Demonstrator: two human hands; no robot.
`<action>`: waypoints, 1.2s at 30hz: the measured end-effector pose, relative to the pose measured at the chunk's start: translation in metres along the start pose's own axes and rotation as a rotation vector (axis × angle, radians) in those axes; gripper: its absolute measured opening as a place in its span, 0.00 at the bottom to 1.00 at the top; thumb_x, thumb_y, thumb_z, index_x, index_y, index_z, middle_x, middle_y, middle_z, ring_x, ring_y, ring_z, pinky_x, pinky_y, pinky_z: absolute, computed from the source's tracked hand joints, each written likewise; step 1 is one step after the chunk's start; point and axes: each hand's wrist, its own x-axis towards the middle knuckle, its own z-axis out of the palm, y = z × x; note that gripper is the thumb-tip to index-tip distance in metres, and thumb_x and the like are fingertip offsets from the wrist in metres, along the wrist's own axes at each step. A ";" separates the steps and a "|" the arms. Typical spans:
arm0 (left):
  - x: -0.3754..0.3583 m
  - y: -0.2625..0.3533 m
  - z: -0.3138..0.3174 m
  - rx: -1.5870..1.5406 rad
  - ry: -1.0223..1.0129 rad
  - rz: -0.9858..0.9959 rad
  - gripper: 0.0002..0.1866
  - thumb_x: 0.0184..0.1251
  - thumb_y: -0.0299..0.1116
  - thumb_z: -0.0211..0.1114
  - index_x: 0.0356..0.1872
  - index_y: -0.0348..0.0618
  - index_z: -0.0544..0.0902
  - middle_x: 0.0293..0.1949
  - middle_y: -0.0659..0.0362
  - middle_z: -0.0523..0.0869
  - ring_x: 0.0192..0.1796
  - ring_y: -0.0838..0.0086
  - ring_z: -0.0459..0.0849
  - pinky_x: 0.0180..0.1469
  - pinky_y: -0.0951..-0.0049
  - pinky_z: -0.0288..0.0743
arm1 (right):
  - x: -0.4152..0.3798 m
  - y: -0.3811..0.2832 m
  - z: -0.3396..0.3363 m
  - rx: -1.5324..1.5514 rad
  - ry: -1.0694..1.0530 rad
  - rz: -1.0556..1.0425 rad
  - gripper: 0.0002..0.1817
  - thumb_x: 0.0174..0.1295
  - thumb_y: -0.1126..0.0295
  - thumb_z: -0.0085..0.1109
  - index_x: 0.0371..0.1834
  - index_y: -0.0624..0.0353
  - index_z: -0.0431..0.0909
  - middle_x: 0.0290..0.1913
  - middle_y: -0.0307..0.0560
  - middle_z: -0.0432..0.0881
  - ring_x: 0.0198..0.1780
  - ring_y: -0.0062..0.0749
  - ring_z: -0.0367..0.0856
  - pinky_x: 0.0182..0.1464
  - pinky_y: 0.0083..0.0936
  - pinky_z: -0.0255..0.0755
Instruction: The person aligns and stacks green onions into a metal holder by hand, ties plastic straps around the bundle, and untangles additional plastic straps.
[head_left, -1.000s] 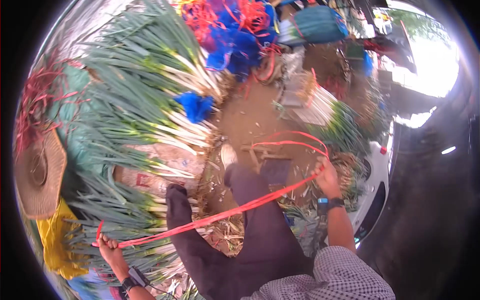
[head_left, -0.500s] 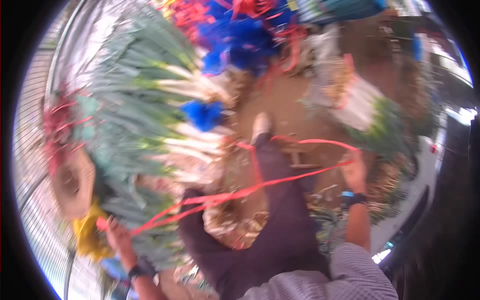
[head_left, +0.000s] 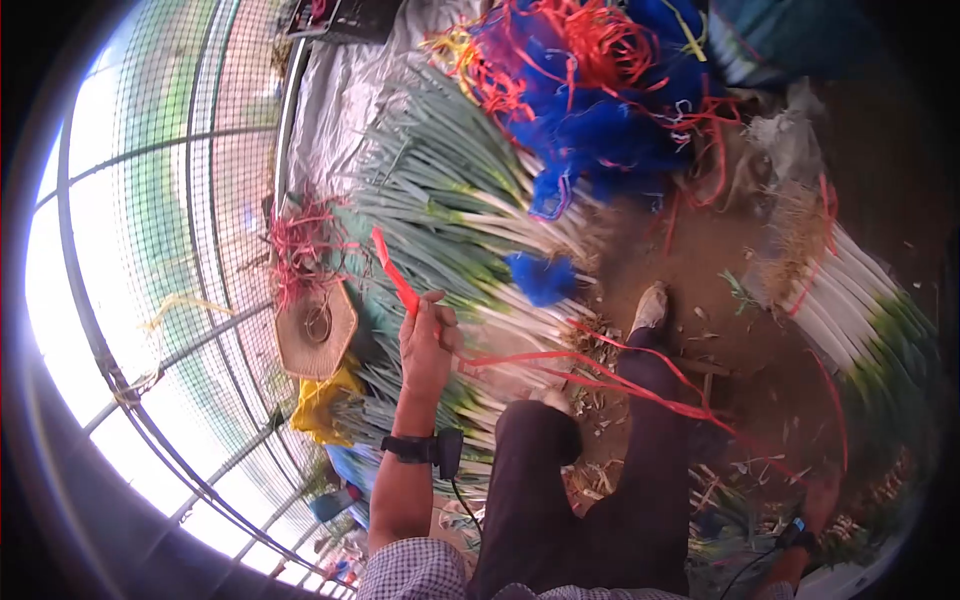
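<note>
My left hand (head_left: 428, 345) is raised and closed around a red plastic strap (head_left: 560, 356), with one end sticking up above the fist. Long loops of the strap run across my legs toward my right hand (head_left: 822, 490), low at the right in shadow. That hand's fingers are dim, but the strap meets it there and appears gripped. Behind my left hand lies a broad pile of long green onions (head_left: 450, 190), white stems pointing right. A bundle of green onions (head_left: 840, 290) with red strap around it rests on the ground at the right.
Blue netting (head_left: 600, 130) with tangled red straps (head_left: 610, 45) lies at the back. A hexagonal woven hat (head_left: 316, 330), a yellow cloth (head_left: 325, 405) and more red ties (head_left: 305, 250) sit at the left, beside a mesh wall (head_left: 160, 150). A blue netting scrap (head_left: 541, 279) lies on the onions.
The view has swung to the left. My left hand has risen with the strap, and my right hand has dropped lower. The strap loops now hang slacker between them.
</note>
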 end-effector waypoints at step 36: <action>-0.061 -0.078 0.297 1.240 -0.856 0.299 0.08 0.72 0.27 0.57 0.48 0.39 0.80 0.32 0.39 0.85 0.37 0.42 0.86 0.35 0.51 0.76 | 0.032 -0.305 0.354 0.072 -0.042 -0.517 0.07 0.67 0.72 0.63 0.45 0.62 0.85 0.33 0.44 0.85 0.30 0.22 0.83 0.33 0.24 0.77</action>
